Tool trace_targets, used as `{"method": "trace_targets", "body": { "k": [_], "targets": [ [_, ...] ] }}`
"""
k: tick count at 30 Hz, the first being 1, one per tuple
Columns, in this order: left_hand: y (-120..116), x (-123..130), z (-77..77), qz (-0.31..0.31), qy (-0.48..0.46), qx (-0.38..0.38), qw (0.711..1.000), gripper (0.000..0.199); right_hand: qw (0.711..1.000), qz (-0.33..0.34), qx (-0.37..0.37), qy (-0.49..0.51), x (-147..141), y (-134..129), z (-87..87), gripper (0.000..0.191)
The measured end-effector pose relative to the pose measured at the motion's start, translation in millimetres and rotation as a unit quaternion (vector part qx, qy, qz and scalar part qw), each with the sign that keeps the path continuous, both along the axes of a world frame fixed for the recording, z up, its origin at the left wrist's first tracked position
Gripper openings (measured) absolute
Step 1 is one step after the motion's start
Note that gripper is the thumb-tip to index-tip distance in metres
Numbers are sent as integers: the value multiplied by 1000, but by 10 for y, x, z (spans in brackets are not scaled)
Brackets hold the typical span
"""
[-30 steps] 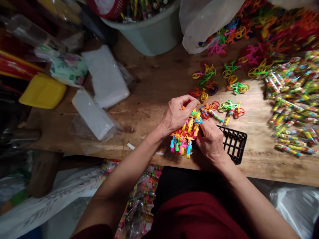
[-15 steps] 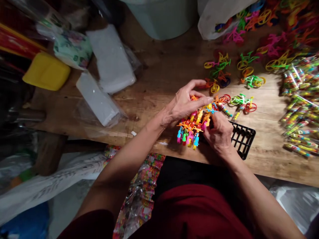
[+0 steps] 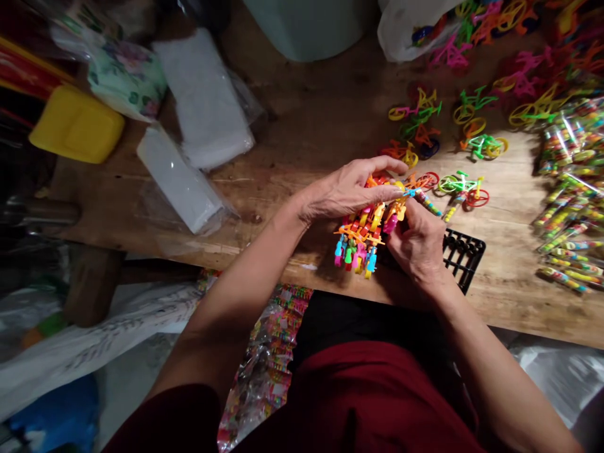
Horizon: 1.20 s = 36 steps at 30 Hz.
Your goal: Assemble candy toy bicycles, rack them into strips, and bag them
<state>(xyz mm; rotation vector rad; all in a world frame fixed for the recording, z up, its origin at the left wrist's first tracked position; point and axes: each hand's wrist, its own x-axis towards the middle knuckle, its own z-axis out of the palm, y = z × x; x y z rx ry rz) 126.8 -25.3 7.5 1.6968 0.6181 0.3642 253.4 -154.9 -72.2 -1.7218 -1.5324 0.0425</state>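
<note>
The left hand (image 3: 346,189) stretches farther right now, clamped on the toy bicycle cluster (image 3: 361,235), keeping it bunched; right hand (image 3: 419,236) alongside, grip unclear.

The bright toys (image 3: 362,231) you hold look like smooth, shiny plastic, your black rack (image 3: 467,254) looks like glossy plastic, your table (image 3: 302,135) is worn wood, and your colourful tubes (image 3: 569,195) have clear, shiny wrapping.

A toy cluster (image 3: 361,234) blocks the gap between left hand (image 3: 352,187) and right hand (image 3: 419,239). Bare table (image 3: 292,145) allows passage between left hand and white packets (image 3: 207,107), and between black rack (image 3: 465,253) and candy tubes (image 3: 561,211). Loose toy bicycles (image 3: 462,183) obstruct access beyond the right hand; the bucket (image 3: 309,28) limits the far side.
</note>
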Motion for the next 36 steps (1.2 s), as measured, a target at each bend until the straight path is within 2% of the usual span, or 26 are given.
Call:
{"method": "trace_targets", "body": {
  "k": [4, 8, 14, 20, 23, 25, 27, 30, 32, 34, 36],
  "targets": [
    [19, -6, -34, -54, -8, 17, 998, 33, 1000, 15, -27, 4, -5, 4, -8, 10],
    [-2, 3, -84, -92, -14, 69, 993, 35, 999, -10, -23, -25, -56, 8, -44, 8],
    [-65, 81, -148, -21, 27, 98, 995, 30, 999, 20, -6, -36, -24, 16, -75, 10],
    [-18, 94, -190, -64, 17, 119, 991, 33, 999, 5, 15, -33, -103, 60, -184, 21],
    [-7, 86, -219, -47, -1, 122, 991, 32, 999, -3, 34, -43, -111, 9, -165, 30],
    [-19, 60, -218, -27, -14, 122, 992, 45, 998, 8, 50, -46, -22, -118, -95, 29],
    [-58, 10, -186, 8, -16, 134, 991, 58, 996, -7, 62, -57, 139, -293, -2, 24],
    [-174, -69, -91, 68, -2, 212, 975, 67, 992, -80, 50, -84, 407, -462, 94, 15],
    [-270, -81, -33, 79, 22, 296, 952, 68, 989, -100, 27, -105, 522, -424, 87, 16],
    [-351, -50, -11, 56, 60, 366, 927, 65, 985, -99, -1, -141, 564, -290, 29, 19],
    [-393, -2, -23, 16, 92, 400, 912, 48, 977, -107, -23, -182, 558, -141, -43, 18]
  ]
}}
